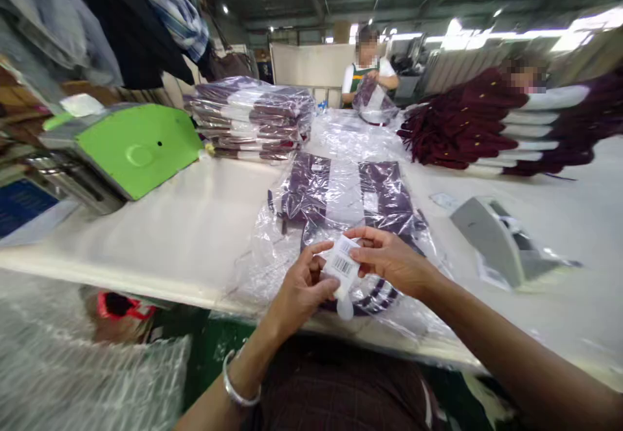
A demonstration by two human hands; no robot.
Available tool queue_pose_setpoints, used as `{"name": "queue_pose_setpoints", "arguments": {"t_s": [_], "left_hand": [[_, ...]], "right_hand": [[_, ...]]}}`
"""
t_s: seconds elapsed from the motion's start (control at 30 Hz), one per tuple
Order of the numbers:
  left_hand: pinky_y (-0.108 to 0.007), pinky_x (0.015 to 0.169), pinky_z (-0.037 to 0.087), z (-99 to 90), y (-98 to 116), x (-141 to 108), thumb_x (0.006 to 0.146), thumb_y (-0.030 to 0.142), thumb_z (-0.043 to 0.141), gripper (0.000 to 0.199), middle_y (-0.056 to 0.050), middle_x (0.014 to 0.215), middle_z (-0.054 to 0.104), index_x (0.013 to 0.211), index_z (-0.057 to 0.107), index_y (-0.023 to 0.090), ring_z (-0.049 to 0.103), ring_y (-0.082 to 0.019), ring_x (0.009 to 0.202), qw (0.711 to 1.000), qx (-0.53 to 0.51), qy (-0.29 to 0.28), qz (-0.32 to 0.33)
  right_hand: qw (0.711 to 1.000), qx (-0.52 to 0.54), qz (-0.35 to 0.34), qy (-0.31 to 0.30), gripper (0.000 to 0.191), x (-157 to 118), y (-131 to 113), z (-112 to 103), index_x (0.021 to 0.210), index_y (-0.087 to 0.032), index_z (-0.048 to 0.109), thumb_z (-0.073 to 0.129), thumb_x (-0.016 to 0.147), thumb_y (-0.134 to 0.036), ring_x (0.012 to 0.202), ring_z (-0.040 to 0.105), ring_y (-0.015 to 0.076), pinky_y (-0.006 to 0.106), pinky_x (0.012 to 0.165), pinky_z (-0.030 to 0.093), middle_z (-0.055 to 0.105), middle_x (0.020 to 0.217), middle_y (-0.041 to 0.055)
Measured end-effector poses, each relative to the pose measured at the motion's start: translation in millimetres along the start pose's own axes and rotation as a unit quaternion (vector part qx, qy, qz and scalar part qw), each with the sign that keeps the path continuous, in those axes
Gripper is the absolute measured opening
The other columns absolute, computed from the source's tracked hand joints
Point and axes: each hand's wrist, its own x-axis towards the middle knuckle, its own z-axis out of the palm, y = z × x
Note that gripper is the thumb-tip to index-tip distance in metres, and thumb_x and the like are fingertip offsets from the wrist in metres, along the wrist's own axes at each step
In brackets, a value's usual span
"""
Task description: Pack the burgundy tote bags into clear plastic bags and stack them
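Between my two hands is a white barcode label, with a pale rounded tab hanging from its lower end. My left hand pinches its lower left edge between thumb and fingers. Fingers of my right hand are closed on the label's upper right side. Directly beneath lies a dark purple garment in a clear plastic bag, flat on the white table, with a pale band down its middle. The bag's near part is partly hidden by my hands.
Bagged garments are stacked at the back left, beside a green-sided machine. A grey dispenser stands at right, before a pile of maroon garments. Across the table, a person handles a bagged garment; another is behind the maroon pile.
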Motion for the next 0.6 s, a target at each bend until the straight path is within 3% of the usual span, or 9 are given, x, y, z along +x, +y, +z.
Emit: {"name": "queue_pose_setpoints", "arguments": {"t_s": [0.13,0.2,0.3,0.4,0.47,0.53,0.6], "left_hand": [[-0.025,0.066,0.050,16.6,-2.1,-0.1,0.080,0.029,0.070,0.053,0.001,0.085,0.062,0.130,0.053,0.020,0.061,-0.013,0.074,0.997,0.071,-0.021,0.005],[-0.025,0.066,0.050,17.2,-5.7,-2.0,0.084,0.032,0.068,0.048,0.002,0.081,0.063,0.129,0.055,0.021,0.061,-0.013,0.071,0.991,0.130,-0.024,0.015],[-0.029,0.072,0.055,4.1,-9.7,-3.4,0.088,0.037,0.064,0.042,-0.001,0.088,0.068,0.126,0.059,0.021,0.066,-0.016,0.076,0.969,0.241,-0.007,0.047],[-0.038,0.088,0.058,-22.5,-11.2,2.6,0.092,0.039,0.058,0.035,-0.006,0.105,0.071,0.123,0.063,0.023,0.070,-0.021,0.092,0.913,0.384,0.056,0.124],[-0.046,0.106,0.050,-43.6,-16.3,9.2,0.095,0.038,0.054,0.037,-0.010,0.126,0.068,0.127,0.062,0.023,0.064,-0.026,0.119,0.847,0.481,0.103,0.203],[-0.054,0.118,0.037,-63.3,-27.5,12.4,0.095,0.038,0.054,0.044,-0.014,0.146,0.056,0.135,0.060,0.021,0.046,-0.033,0.142,0.778,0.568,0.114,0.242],[-0.058,0.118,0.035,-77.7,-41.5,8.3,0.094,0.039,0.056,0.051,-0.016,0.153,0.050,0.141,0.056,0.020,0.040,-0.036,0.145,0.743,0.632,0.073,0.207]], "right_hand": [[0.993,-0.033,-0.055,0.104,0.053,-29.3,-0.6,-33.0,0.105,-0.017,0.065,0.088,0.063,-0.040,0.063,0.058,0.0102,0.024,0.058,0.050,0.064,0.076,-0.0024],[0.981,-0.108,-0.064,0.149,0.051,-46.9,-2.9,-71.5,0.104,-0.017,0.064,0.085,0.064,-0.041,0.058,0.056,0.0100,0.024,0.057,0.049,0.064,0.072,-0.0029],[0.940,-0.265,-0.032,0.211,0.046,-81.3,1.2,-150.9,0.097,-0.016,0.064,0.081,0.063,-0.043,0.054,0.056,0.0115,0.025,0.053,0.047,0.065,0.068,-0.0006],[0.867,-0.414,0.034,0.274,0.038,-117.0,24.3,-226.8,0.092,-0.018,0.067,0.074,0.066,-0.045,0.053,0.061,0.0163,0.029,0.053,0.049,0.070,0.070,0.0044],[0.799,-0.511,0.039,0.315,0.030,-135.4,45.4,-261.8,0.089,-0.021,0.069,0.069,0.069,-0.043,0.061,0.067,0.0227,0.033,0.059,0.052,0.075,0.079,0.0092],[0.723,-0.607,0.008,0.330,0.024,-147.4,61.6,-279.9,0.087,-0.023,0.072,0.063,0.075,-0.042,0.074,0.072,0.0290,0.039,0.067,0.054,0.077,0.091,0.0140],[0.641,-0.687,-0.034,0.342,0.027,-149.8,67.3,-280.8,0.086,-0.023,0.075,0.056,0.082,-0.042,0.084,0.072,0.0343,0.045,0.074,0.053,0.075,0.099,0.0185]]}}
